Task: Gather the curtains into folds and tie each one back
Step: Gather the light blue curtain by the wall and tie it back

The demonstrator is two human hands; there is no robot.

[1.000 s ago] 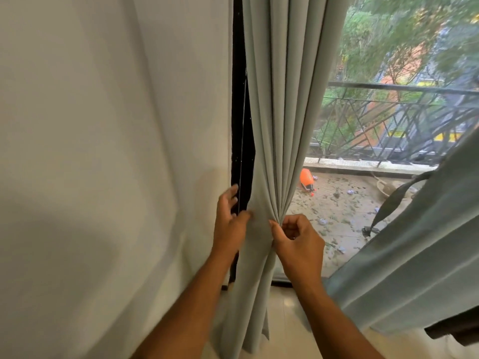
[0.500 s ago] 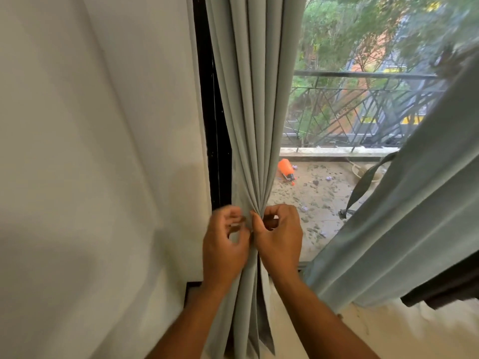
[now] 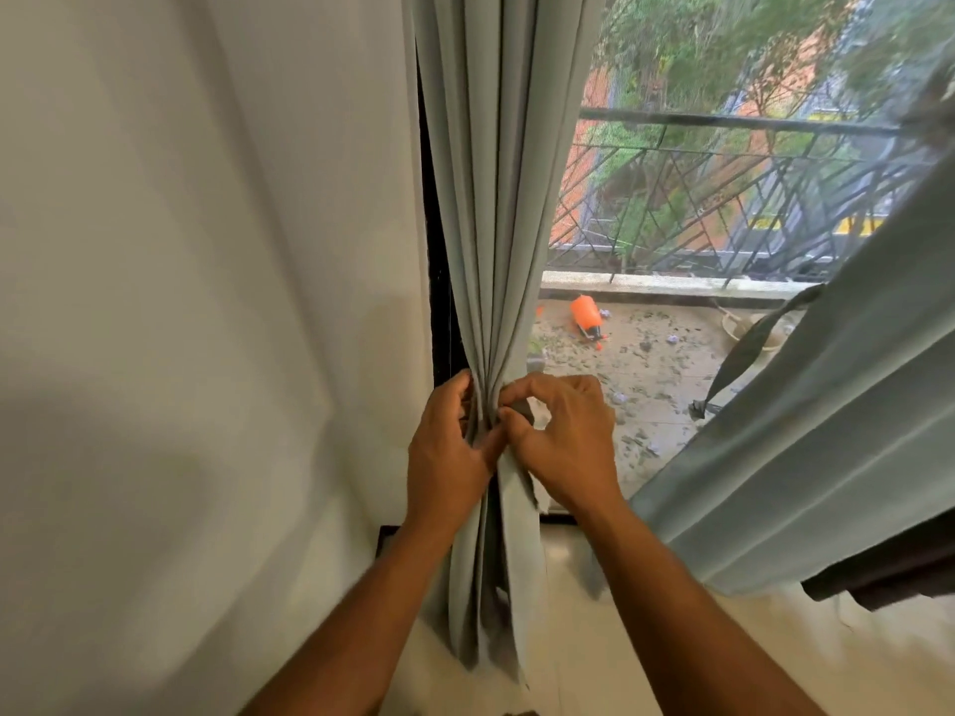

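Both hands pinch the gathered curtain [image 3: 491, 209] at its waist, next to the black window frame [image 3: 439, 302].
L hand [image 3: 447, 457] wraps the pleats from the frame side; R hand [image 3: 560, 436] nips the outer fold w/ thumb + forefinger. Step: bunching, not yet tied. Next prob needs a tie-back; a 2nd curtain [image 3: 827, 431] hangs right of the frame, its dark strap [image 3: 744, 354] dangling.

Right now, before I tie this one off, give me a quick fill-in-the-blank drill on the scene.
1. Both hands hold the gathered ____ beside the white wall.
2. The left hand grips the folds from the ____ side.
3. The bottle lying on the balcony floor is ____.

Missing words: curtain; left; orange
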